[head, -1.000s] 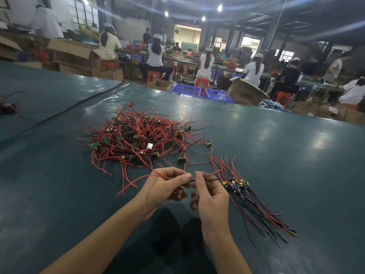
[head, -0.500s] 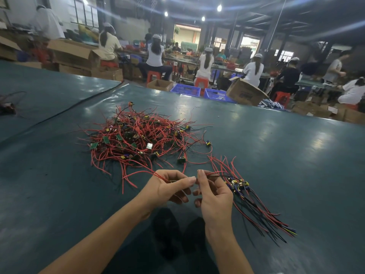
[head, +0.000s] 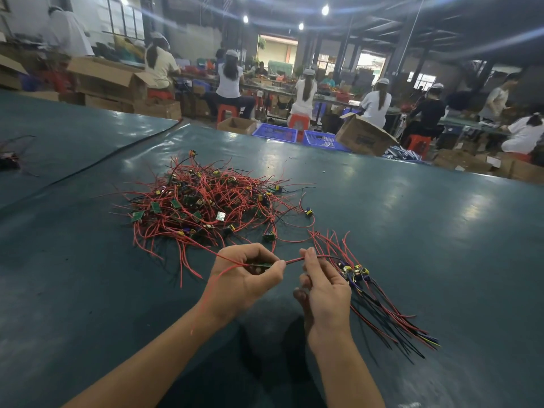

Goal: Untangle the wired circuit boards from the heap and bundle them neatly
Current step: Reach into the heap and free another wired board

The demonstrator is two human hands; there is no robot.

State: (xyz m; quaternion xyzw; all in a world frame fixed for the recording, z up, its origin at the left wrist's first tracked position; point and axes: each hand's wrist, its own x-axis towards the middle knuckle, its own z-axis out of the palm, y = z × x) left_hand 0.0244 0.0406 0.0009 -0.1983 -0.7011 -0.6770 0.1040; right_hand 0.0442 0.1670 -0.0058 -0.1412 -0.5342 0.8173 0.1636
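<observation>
wired circuit board (head: pixel 261 265), pinched in left hand (head: pixel 244 281); its red lead (head: pixel 294 260) pinched by right hand (head: pixel 325 293), near side of heap (head: pixel 206 207). risk judged: trailing lead snagged, heap dragged; bundle (head: pixel 354 272) at right scattered.

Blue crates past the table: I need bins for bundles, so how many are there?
2. The left crate sits just past the table's far edge; the right crate is beside it, by a tilted cardboard box. Others may be hidden.

Bare forearms (head: pixel 159 353), bare left hand (head: pixel 245 279), bare right hand (head: pixel 325 293)
</observation>
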